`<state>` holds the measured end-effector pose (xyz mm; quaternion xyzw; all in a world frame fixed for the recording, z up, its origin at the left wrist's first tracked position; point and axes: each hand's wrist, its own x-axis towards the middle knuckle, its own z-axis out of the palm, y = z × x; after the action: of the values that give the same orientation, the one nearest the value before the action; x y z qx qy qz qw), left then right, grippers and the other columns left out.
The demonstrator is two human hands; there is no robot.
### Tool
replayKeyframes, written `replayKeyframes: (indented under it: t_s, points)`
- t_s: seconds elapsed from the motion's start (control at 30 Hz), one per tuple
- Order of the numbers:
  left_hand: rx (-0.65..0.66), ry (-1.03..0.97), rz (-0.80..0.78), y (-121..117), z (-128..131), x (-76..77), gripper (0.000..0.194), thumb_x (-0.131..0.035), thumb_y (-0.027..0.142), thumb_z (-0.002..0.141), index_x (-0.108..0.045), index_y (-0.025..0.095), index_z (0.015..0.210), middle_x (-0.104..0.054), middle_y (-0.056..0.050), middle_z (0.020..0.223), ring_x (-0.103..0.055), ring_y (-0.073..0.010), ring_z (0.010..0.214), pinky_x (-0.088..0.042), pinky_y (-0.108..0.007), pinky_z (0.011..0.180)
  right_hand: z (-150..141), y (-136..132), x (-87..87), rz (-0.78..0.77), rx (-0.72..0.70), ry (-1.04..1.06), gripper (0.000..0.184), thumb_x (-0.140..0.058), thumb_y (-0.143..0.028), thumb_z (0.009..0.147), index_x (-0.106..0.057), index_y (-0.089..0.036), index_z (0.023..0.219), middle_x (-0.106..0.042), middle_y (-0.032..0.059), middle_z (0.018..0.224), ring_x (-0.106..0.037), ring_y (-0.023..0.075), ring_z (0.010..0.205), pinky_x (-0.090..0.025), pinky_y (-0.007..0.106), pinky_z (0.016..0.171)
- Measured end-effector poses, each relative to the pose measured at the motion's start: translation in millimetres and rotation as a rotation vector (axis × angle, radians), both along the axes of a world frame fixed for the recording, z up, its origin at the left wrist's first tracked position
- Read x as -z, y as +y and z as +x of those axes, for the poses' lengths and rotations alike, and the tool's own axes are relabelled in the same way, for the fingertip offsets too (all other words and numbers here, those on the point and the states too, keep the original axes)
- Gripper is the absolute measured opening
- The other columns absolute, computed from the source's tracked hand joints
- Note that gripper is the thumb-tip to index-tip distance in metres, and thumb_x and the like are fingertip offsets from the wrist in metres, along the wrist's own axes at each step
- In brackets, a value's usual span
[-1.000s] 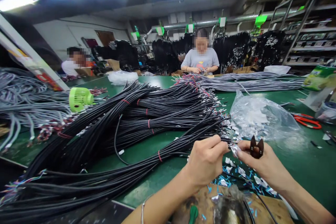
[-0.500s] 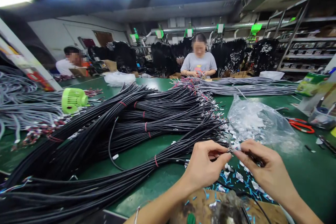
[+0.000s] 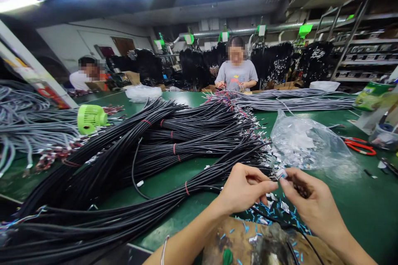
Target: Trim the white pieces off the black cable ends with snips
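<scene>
My left hand [image 3: 245,188] is pinched on the end of a black cable [image 3: 205,188] that runs off to the left over the green table [image 3: 174,174]. My right hand [image 3: 306,198] meets it fingertip to fingertip, pinching a small white piece [image 3: 281,173] at the cable end and keeping dark cutting pliers [image 3: 300,188] tucked in the palm. Blue and white wire scraps [image 3: 280,209] lie under both hands. Big bundles of black cables [image 3: 161,140] tied with red bands spread across the table to the left.
A clear plastic bag of small white parts [image 3: 306,140] lies just beyond my right hand. Red-handled scissors [image 3: 360,147], a green fan [image 3: 90,118], grey cable bundles [image 3: 295,99] and a worn wooden block [image 3: 258,242] are around. A person [image 3: 236,72] works opposite, another person [image 3: 85,76] far left.
The pliers, upright between my right fingers a second ago, are now folded into the palm. Both hands have closed together on the cable end.
</scene>
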<state>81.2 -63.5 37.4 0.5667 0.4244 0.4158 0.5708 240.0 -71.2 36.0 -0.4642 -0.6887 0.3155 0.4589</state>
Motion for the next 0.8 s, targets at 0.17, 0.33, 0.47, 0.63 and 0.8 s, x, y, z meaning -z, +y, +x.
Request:
replayKeyframes:
  t_s: [0.17, 0.33, 0.47, 0.63, 0.8]
  points:
    - [-0.135, -0.048, 0.357, 0.0, -3.0, -3.0, 0.037, -0.080, 0.037, 0.055, -0.053, 0.012, 0.050, -0.051, 0.002, 0.052, -0.043, -0.0064, 0.046, -0.034, -0.020, 0.044, -5.2, 1.5, -12.3, -0.513, -0.209, 0.433, 0.036, -0.068, -0.047, 0.068, -0.052, -0.015, 0.076, -0.036, -0.0089, 0.048, -0.019, 0.0020, 0.038, -0.012, 0.019, 0.039]
    - [-0.298, 0.309, 1.011, -3.6, -9.1, 1.4, 0.018, -0.059, 0.013, 0.077, -0.061, 0.013, 0.060, -0.053, 0.000, 0.054, -0.044, -0.0083, 0.050, -0.033, -0.021, 0.047, -2.9, 5.2, -9.5, -0.567, -0.230, 0.429, 0.044, -0.065, -0.056, 0.069, -0.046, -0.017, 0.065, -0.040, -0.0077, 0.046, -0.018, 0.0008, 0.036, -0.010, 0.019, 0.039]
    - [-0.362, 0.459, 1.204, -4.8, -8.6, 6.5, 0.022, -0.052, 0.007, 0.080, -0.059, 0.014, 0.060, -0.048, 0.001, 0.051, -0.039, -0.0075, 0.046, -0.030, -0.021, 0.045, -3.1, 4.2, -0.7, -0.393, -0.237, 0.238, 0.043, -0.065, -0.055, 0.070, -0.048, -0.016, 0.063, -0.041, -0.0063, 0.049, -0.029, 0.0043, 0.039, -0.019, 0.019, 0.038]
    - [-0.497, 0.472, 1.224, -7.8, -5.2, 6.9, 0.022, -0.052, 0.007, 0.080, -0.058, 0.015, 0.060, -0.040, 0.003, 0.049, -0.033, -0.0075, 0.045, -0.026, -0.022, 0.043, 0.9, 3.5, 7.9, 0.026, -0.069, -0.031, 0.029, -0.054, -0.044, 0.084, -0.061, -0.016, 0.078, -0.056, 0.0002, 0.062, -0.053, 0.0128, 0.057, -0.044, 0.022, 0.050]
    - [-0.603, 0.440, 1.231, -10.7, -7.5, 3.2, 0.018, -0.055, 0.004, 0.077, -0.059, 0.015, 0.063, -0.047, 0.002, 0.051, -0.040, -0.0079, 0.048, -0.031, -0.022, 0.046, 11.7, 8.6, 17.4, 0.227, 0.051, -0.136, 0.035, -0.053, -0.037, 0.086, -0.062, -0.018, 0.113, -0.067, 0.0106, 0.109, -0.064, 0.0229, 0.097, -0.052, 0.034, 0.083]
